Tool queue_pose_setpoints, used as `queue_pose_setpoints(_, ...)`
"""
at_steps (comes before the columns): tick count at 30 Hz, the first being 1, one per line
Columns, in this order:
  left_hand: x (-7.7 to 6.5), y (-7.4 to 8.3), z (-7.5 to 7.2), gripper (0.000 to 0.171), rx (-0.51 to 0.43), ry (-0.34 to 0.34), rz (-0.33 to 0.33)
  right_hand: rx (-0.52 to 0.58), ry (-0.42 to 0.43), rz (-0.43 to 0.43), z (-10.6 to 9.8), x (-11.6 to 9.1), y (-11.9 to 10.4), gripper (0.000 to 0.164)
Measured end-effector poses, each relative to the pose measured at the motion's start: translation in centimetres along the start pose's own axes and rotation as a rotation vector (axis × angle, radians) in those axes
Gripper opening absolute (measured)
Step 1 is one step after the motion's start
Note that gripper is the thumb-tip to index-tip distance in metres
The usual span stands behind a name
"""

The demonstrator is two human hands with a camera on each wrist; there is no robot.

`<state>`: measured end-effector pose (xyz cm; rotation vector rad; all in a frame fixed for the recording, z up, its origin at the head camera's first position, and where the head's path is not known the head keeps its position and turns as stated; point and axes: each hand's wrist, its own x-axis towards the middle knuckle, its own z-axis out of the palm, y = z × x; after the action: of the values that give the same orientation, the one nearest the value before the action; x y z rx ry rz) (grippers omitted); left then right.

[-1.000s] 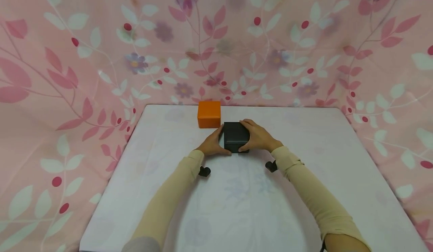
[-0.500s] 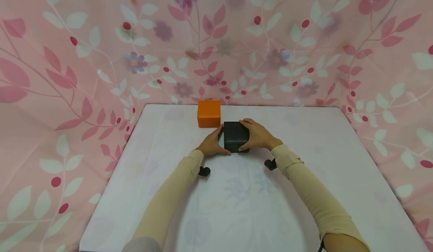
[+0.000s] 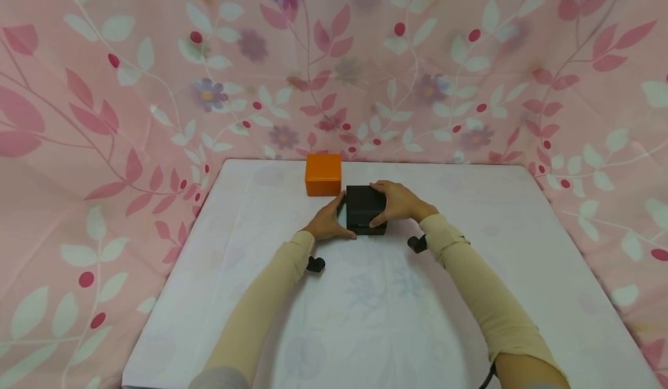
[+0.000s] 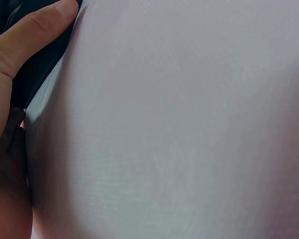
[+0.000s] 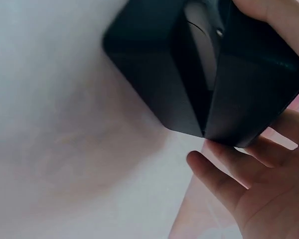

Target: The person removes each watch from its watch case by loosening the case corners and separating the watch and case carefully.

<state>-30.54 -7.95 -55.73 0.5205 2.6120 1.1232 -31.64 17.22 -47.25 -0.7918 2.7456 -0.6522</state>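
A small black box [image 3: 362,199] stands on the table in front of an orange box [image 3: 323,174]. My left hand [image 3: 325,224] holds its left side, thumb along the front and fingers toward the back. In the left wrist view that thumb [image 4: 37,31] lies against the dark box wall. My right hand [image 3: 404,202] grips the lid [image 5: 251,79] from the right, thumb at the front edge, other fingers behind. The right wrist view shows the lid slightly raised off the base [image 5: 139,62]. A pale interior and a small metal dot show in the gap.
A white patterned cloth [image 3: 360,319] covers the table. Pink floral fabric [image 3: 334,70] hangs behind it and along both sides. Each wrist carries a small black camera mount, one at the left wrist [image 3: 315,264], one at the right [image 3: 416,244].
The black box's lid has lifted a little at the front, with my right hand rising slightly along with it. My left hand and the orange box stay in place.
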Motion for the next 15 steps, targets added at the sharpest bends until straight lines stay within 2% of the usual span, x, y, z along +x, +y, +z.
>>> queue_pose_setpoints(5,-0.1,0.2,-0.2,0.134,0.003,-0.010,-0.014,0.097,-0.044,0.064,-0.9,0.4,0.0,0.115)
queue_pose_setpoints(15,-0.4,0.4,-0.4,0.132,0.030,-0.023,-0.020,0.153,-0.100,0.120,-1.6,1.1,0.6,0.106)
